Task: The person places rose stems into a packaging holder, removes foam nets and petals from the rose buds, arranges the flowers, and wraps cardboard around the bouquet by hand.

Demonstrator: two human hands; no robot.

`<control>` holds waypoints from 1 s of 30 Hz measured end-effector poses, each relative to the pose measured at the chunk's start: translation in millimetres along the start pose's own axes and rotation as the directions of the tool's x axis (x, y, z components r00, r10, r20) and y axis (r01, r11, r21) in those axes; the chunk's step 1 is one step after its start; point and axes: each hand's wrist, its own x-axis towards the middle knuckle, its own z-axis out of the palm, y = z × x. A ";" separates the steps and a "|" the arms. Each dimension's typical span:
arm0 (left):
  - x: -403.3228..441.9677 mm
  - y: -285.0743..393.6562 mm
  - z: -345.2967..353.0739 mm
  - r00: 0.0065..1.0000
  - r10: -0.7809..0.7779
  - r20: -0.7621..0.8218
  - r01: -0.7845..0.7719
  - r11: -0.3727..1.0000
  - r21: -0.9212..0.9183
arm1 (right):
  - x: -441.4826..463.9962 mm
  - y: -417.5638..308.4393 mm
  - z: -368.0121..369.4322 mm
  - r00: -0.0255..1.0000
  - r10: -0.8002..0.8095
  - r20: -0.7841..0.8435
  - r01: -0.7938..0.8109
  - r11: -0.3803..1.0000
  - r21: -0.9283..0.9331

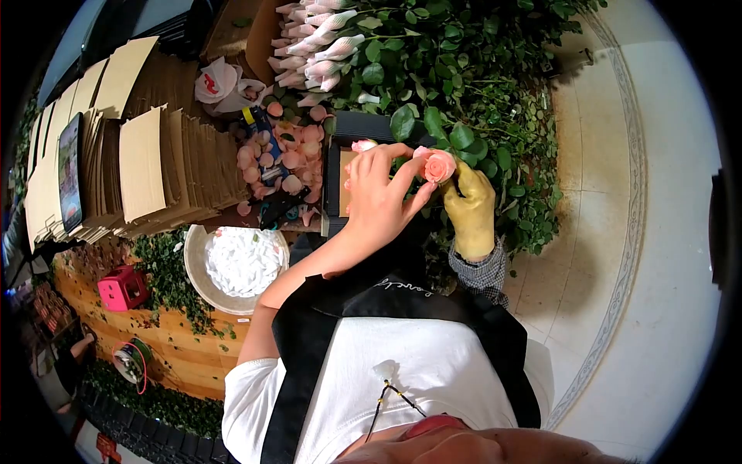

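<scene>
A pink rose (437,165) with its bloom facing up is between my two hands. My bare left hand (380,182) has its index finger and thumb at the left side of the bloom, touching the petals. My right hand (471,203), in a yellow glove, is closed just below and right of the bloom, on the rose's stem, which the hand mostly hides. Green leaves (461,137) spread out behind the rose. Under my left hand is a dark box frame (334,166), with another pink bloom (363,145) partly behind my fingers.
Loose pink petals (290,158) lie left of the frame. Stacked cardboard sheets (143,166) bear a phone (70,172). Net-wrapped blooms (321,46) stand at the back. A basin (197,290) holds small white pieces. A pink stool (124,288) is farther left.
</scene>
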 end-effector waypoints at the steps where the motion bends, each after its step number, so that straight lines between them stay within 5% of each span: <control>1: -0.2 -0.4 0.8 1.000 0.010 -0.005 -0.010 1.000 0.009 | 0.4 -1.0 -0.4 1.000 -0.001 0.000 0.001 1.000 0.000; 8: -4.2 -3.1 -0.1 0.990 0.139 -0.016 -0.139 0.990 -0.002 | 1.9 -1.3 0.9 1.000 -0.014 -0.010 0.014 0.999 0.033; 19: -2.9 9.4 -4.3 0.987 0.120 -0.102 -0.128 0.989 -0.069 | -1.2 3.2 6.8 0.992 -0.125 -0.026 0.124 0.992 -0.032; 24: 16.1 -41.1 -35.4 0.871 -0.170 -0.462 0.278 0.944 0.178 | -1.8 2.1 -0.3 1.000 -0.030 0.004 0.030 0.993 -0.112; 27: 11.4 -29.7 -29.7 0.911 -0.011 -0.413 0.086 0.983 0.162 | -0.8 2.6 2.1 0.998 -0.056 0.007 0.056 0.993 -0.107; 30: 8.0 -7.8 -27.8 0.997 -0.035 -0.069 0.027 0.994 -0.106 | 0.1 1.6 4.1 0.997 -0.078 -0.012 0.076 0.990 -0.115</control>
